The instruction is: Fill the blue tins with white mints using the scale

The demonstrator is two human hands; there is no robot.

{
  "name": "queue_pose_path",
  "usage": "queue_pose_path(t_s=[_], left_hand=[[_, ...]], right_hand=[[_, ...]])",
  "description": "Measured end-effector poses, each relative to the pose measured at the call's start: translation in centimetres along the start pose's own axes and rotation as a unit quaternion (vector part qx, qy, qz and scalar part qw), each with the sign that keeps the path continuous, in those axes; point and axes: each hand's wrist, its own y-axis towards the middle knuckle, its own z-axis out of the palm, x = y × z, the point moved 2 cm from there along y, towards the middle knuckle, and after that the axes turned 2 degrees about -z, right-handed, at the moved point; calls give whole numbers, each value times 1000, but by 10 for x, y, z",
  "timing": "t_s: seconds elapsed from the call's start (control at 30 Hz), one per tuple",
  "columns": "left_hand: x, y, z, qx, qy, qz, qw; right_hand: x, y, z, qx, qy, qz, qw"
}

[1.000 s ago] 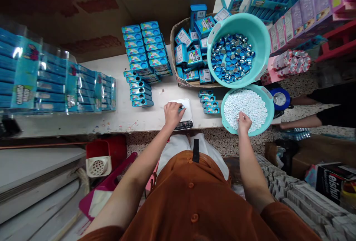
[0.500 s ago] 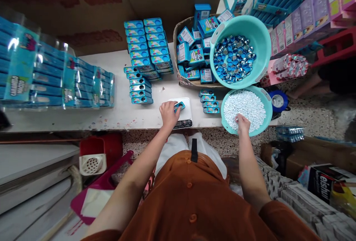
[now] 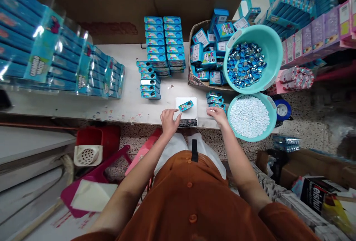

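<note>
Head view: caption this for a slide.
Left hand beside a digital scale bearing a blue tin; right hand at stacked tins near white tablets.

Packing storeroom; stacked blue tins [image 3: 155, 40], shrink-wrapped packs [image 3: 52, 55].

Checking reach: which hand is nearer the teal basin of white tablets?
The right hand, beside the basin at a short stack of blue tins. The left hand is farther off, past the white scale.

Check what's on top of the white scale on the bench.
One small blue tin lies on the platform of the white scale, its printed label facing up. The rest of the platform is bare; the patch directly under the tin is covered and cannot be seen.
</note>
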Motion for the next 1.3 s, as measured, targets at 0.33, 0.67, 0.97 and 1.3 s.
queue_pose_path(t_s=[0.33,0.67,0.97,1.3], left_hand=[[16,-13,-10,-40,-39,-44,997],[28,-12,-13,-43,-71,-62,995],[28,-4,-9,-42,-84,-68,993],[21,-2,-5,-27,-87,-54,994]], right_hand=[[56,29,86,88,-353,-230,903],[58,34,91,96,-433,-247,862],[58,32,91,94,-435,-249,860],[53,28,90,102,-394,-238,882]])
